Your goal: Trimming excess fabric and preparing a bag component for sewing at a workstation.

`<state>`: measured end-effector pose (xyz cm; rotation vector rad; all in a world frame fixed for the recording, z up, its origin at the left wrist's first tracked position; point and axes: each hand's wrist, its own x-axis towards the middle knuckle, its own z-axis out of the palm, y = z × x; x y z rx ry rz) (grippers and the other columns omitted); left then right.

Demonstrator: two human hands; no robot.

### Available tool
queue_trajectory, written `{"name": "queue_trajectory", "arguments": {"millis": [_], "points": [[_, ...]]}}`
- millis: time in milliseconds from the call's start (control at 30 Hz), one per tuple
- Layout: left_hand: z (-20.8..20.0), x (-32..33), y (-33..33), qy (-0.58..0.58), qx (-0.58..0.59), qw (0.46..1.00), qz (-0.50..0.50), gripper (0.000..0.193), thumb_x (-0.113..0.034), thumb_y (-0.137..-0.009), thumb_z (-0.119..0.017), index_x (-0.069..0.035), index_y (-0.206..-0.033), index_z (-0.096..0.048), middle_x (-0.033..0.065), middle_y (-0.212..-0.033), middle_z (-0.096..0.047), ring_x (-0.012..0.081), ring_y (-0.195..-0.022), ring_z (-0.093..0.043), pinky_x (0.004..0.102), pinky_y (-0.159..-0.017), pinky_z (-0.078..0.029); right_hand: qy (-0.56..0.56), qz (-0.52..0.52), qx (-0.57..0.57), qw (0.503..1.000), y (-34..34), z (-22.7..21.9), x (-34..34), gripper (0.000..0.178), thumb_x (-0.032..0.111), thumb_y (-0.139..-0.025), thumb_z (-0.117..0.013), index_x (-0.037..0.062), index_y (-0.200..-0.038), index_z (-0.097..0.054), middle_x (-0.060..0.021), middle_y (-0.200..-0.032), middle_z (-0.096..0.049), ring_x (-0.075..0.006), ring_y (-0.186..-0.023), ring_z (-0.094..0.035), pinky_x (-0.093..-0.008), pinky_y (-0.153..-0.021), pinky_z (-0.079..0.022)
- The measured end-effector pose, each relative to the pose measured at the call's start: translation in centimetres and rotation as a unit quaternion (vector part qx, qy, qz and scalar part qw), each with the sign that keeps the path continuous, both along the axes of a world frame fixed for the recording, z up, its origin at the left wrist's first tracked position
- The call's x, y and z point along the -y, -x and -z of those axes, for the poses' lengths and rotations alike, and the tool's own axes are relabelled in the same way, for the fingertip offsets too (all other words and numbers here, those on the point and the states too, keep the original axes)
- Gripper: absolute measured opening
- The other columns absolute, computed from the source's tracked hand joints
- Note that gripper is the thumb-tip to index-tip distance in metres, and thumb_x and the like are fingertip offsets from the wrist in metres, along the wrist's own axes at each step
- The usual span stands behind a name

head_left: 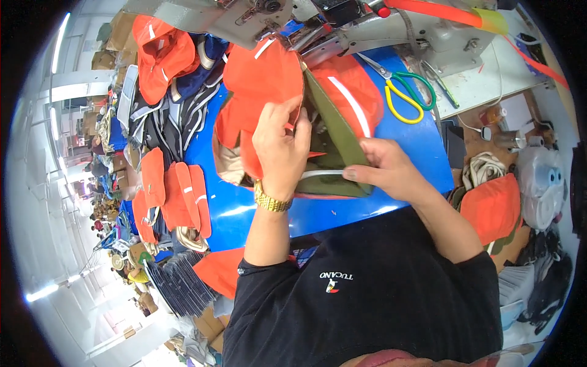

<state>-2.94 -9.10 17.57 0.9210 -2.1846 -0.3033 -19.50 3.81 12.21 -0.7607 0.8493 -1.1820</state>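
An orange and olive-green fabric piece (339,128), partly sewn together, lies opened up on the blue table top (235,214). My left hand (281,144) is closed on an orange part of it, fingers bent at the fold; a gold watch is on that wrist. With my right hand (388,168) I pinch the lower right corner of the olive panel, thumb on top. Light piping runs along that panel's lower edge. The upper end of the piece reaches the sewing machine (263,18), where the needle area is hard to make out.
Scissors (406,98) with green and yellow handles lie right of the fabric. Orange cut pieces (177,189) and black strips with pale edging (168,122) hang at the left. A red-orange strap (437,12) crosses the upper right. More orange fabric (489,208) is piled at the right.
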Motion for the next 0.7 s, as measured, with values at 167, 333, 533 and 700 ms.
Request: {"name": "queue_trajectory", "arguments": {"millis": [167, 333, 533, 700], "points": [[-1.2, 0.2, 0.7, -0.02, 0.035, 0.999, -0.014, 0.027, 0.001, -0.085, -0.07, -0.001, -0.112, -0.071, 0.0121, -0.088, -0.065, 0.0249, -0.077, -0.066, 0.0346, -0.069, -0.052, -0.001, -0.076, -0.127, 0.989, 3.1, 1.2, -1.1, 0.027, 0.02, -0.093, -0.079, -0.0006, -0.105, -0.066, 0.0034, -0.078, -0.062, -0.0027, -0.072, -0.057, -0.0237, -0.062, -0.046], [-1.1, 0.6, 1.7, -0.034, 0.016, 0.999, -0.011, 0.035, -0.001, -0.085, -0.071, -0.001, -0.12, -0.069, 0.0154, -0.098, -0.068, 0.0301, -0.087, -0.069, 0.0376, -0.076, -0.056, 0.012, 0.091, -0.132, 0.987, 1.7, -2.4, 4.0, 0.047, 0.011, -0.093, -0.076, -0.0017, -0.136, -0.059, 0.0028, -0.091, -0.059, -0.0015, -0.074, -0.055, -0.021, -0.067, -0.046], [-2.0, 1.2, 1.5, -0.074, 0.042, 0.996, -0.01, 0.037, -0.002, -0.087, -0.07, -0.002, -0.123, -0.068, 0.016, -0.094, -0.065, 0.0317, -0.082, -0.067, 0.0395, -0.074, -0.054, 0.103, 0.171, -0.32, 0.926, 1.1, -3.8, 9.5, 0.048, 0.012, -0.089, -0.075, -0.0046, -0.131, -0.06, -0.0103, -0.088, -0.07, -0.0167, -0.068, -0.066, -0.0325, -0.062, -0.051], [-2.6, 1.5, 1.1, -0.08, 0.09, 0.992, -0.026, 0.037, -0.003, -0.088, -0.069, -0.002, -0.126, -0.067, 0.015, -0.092, -0.062, 0.0313, -0.081, -0.066, 0.0387, -0.073, -0.054, 0.103, 0.158, -0.264, 0.946, 1.0, -3.1, 10.2, 0.046, 0.008, -0.092, -0.07, -0.0052, -0.135, -0.06, -0.0002, -0.069, -0.056, -0.0069, -0.062, -0.054, -0.0274, -0.056, -0.042]]}}
